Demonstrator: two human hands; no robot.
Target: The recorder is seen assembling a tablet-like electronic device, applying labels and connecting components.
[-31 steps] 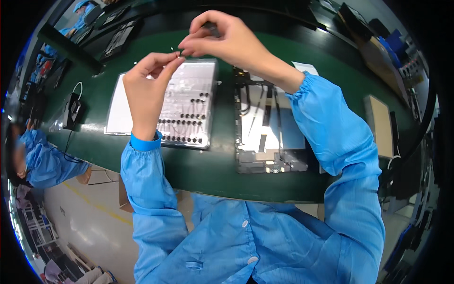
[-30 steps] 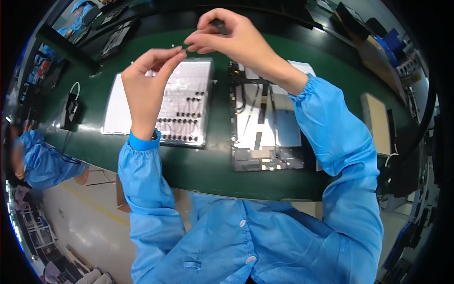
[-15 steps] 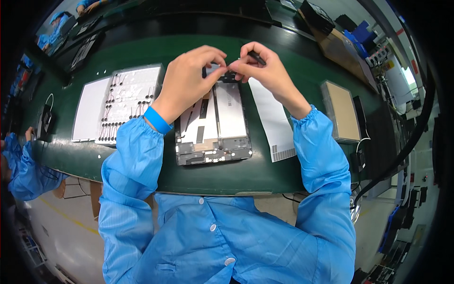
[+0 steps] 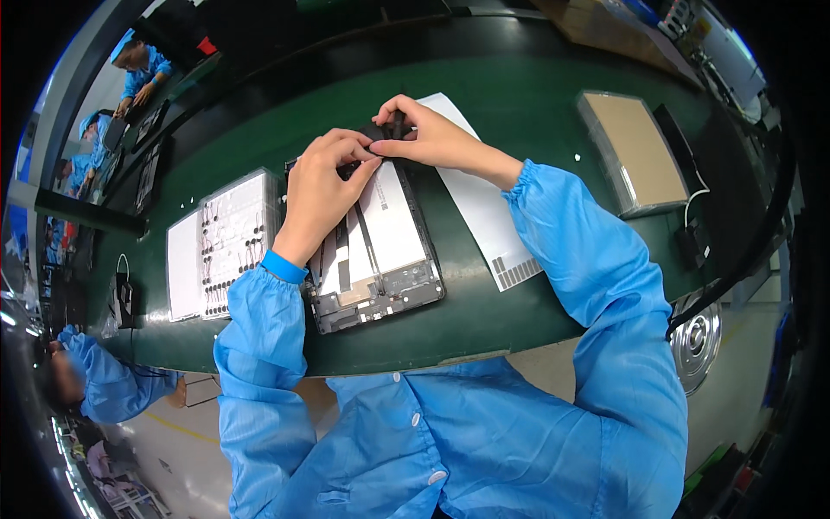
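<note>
An opened tablet [image 4: 391, 216] lies tilted on the green table in front of me, its silvery inner panels and dark lower circuit boards facing up. Over its far end, my left hand [image 4: 322, 186] has thumb and fingers pinched together; whatever is between them is too small or hidden to make out. Close beside it, my right hand [image 4: 432, 138] is closed around a short black tool [image 4: 399, 119], partly covered by the fingers. Both sets of fingertips nearly meet at the tablet's far edge. A white printed sheet [image 4: 462, 177] lies under and beside the right wrist.
Left of the tablet, a clear tray [image 4: 233, 216] holds several small round black parts with wires. A clear box with a brown top [image 4: 635, 147] stands at the right, near a black device with a cable [image 4: 692, 242]. Co-workers in blue sit at the left.
My view has turned, so the table looks rotated. Both hands remain at the tablet's far end; the right hand now reaches over more flatly, its fingers beside the left fingertips.
</note>
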